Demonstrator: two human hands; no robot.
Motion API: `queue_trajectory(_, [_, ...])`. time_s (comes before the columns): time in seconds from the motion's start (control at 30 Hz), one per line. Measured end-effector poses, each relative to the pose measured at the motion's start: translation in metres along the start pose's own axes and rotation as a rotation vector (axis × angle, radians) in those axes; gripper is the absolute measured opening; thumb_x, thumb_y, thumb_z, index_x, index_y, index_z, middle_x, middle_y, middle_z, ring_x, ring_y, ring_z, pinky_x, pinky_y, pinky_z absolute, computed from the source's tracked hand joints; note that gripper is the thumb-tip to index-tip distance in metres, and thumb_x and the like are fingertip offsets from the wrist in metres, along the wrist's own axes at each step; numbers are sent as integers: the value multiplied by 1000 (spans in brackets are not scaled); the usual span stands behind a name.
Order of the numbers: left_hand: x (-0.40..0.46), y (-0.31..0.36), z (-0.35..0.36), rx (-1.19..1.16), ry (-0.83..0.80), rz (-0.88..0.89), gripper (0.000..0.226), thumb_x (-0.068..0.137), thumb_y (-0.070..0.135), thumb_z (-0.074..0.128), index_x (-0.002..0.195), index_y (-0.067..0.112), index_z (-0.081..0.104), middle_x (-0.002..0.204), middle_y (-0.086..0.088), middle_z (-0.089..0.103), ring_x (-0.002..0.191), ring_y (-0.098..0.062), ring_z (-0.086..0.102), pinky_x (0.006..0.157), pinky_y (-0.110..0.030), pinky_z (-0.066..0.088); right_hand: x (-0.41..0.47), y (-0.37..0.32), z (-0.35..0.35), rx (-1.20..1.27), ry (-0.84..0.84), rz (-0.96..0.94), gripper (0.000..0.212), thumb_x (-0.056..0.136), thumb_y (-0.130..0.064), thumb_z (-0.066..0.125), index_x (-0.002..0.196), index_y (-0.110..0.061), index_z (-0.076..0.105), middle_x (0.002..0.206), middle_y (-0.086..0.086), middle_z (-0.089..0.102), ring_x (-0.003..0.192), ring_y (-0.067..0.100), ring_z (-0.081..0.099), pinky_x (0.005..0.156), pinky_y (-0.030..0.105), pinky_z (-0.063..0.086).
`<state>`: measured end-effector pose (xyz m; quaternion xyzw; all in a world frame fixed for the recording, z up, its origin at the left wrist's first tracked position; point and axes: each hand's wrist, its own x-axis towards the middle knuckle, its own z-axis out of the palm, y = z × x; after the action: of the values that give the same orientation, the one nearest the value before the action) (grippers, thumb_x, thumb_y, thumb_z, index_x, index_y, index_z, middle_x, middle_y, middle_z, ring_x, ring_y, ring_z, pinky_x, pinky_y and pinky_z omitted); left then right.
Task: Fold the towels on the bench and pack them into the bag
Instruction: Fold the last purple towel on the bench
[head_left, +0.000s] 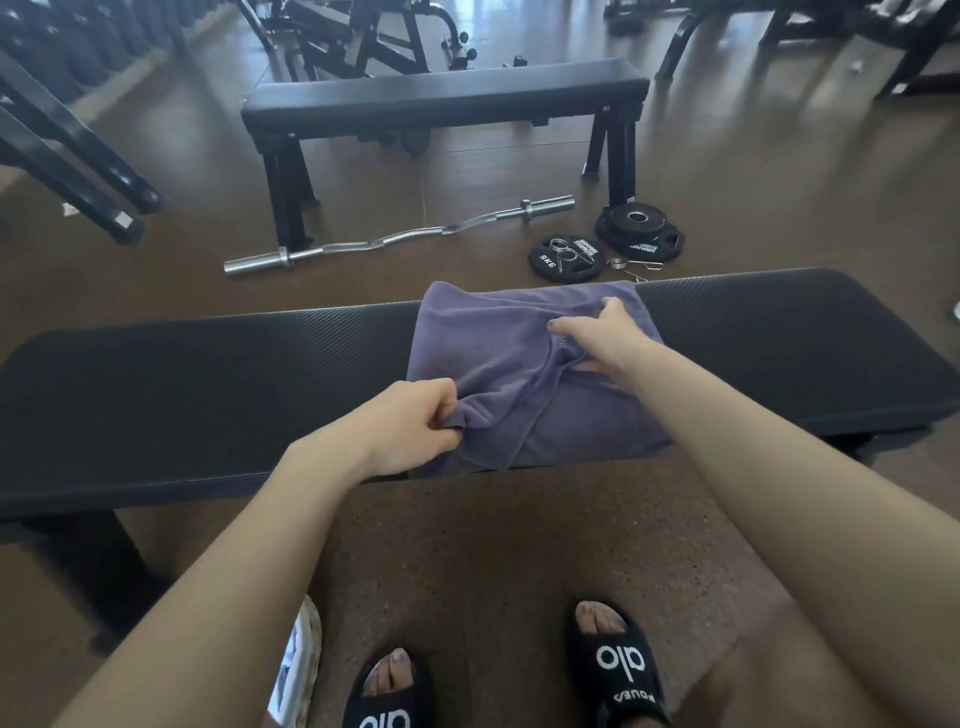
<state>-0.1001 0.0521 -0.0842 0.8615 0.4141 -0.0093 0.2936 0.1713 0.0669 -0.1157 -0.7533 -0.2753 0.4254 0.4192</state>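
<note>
Gym floor, brown rubber; black padded bench (208, 395) running left-right in foreground. Purple towel (498, 358) lying across bench right of centre, long axis pointing away from person, near edge hanging over front. Left hand (410, 426) pinching towel's near-left corner, fingers curled. Right hand (605, 338) gripping bunched fold near far-right part. Beyond: curl bar (400, 236), weight plate (565, 258) reading "5KG". Below: black slides (618, 670) reading "alo".

Gym: benches (447, 96), curl bar (400, 236), weight plates (639, 231)
</note>
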Motion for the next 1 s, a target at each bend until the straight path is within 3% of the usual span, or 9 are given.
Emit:
queue_trajectory(0.17, [1,9,5,-7,-28,61,18,100,33,60,92,17,60,85,1,67,80,-23,66,76,-41,58,-19,11,-7,261,-162,41,92,86,1,71,157,-13,12,110,17,67,83,26,71,69,35,62])
queue_trajectory(0.33, [-8,15,6,-106,99,98,37,104,42,50,85,13,62,74,1,66,70,-20,63,70,-43,53,-10,10,4,231,-2,32,49,91,-1,58,137,-7,44,101,16,59,74,20,58,49,22,54])
queue_trajectory(0.43, [-14,9,16,-139,74,75,41,104,48,47,87,17,66,75,2,68,73,-22,65,71,-43,55,2,9,3,149,160,31,23,92,-7,49,115,-6,51,98,9,51,81,21,50,60,26,44])
queue_trajectory(0.57, [-10,12,28,-150,55,85,38,101,51,50,80,24,66,68,12,66,62,-10,62,57,-27,49,17,-2,-11,98,311,-132,38,91,-6,44,127,-15,54,105,1,56,77,9,51,64,20,41])
queue_trajectory(0.67, [-1,23,35,-87,55,169,31,98,46,60,80,20,60,72,7,65,67,-14,63,65,-36,56,27,-21,-19,215,314,-226,44,88,1,39,124,-12,61,99,-3,60,87,12,56,65,17,44])
queue_trajectory(0.77, [10,34,37,-50,67,263,27,90,45,71,88,25,53,80,6,59,72,-13,56,66,-33,51,45,-27,-33,196,413,-198,38,89,-2,44,124,-8,56,114,7,61,105,24,58,90,28,48])
queue_trajectory(0.83, [18,34,40,-37,88,249,29,89,53,67,99,30,54,86,9,56,75,-12,55,65,-29,47,56,-12,-40,72,316,-48,38,90,-13,53,127,-8,53,126,15,60,111,29,60,97,38,50])
queue_trajectory(0.9, [27,28,45,-1,129,183,30,93,59,56,111,35,52,91,13,52,78,-8,55,70,-28,47,59,7,-45,45,219,47,55,80,-21,61,132,-8,48,126,14,60,109,30,62,91,44,56])
queue_trajectory(1.0, [37,16,48,25,172,40,43,97,58,52,132,34,44,111,9,49,95,-14,57,89,-39,52,32,15,-46,152,141,18,69,72,-24,65,135,-8,40,120,13,64,97,27,68,67,37,62])
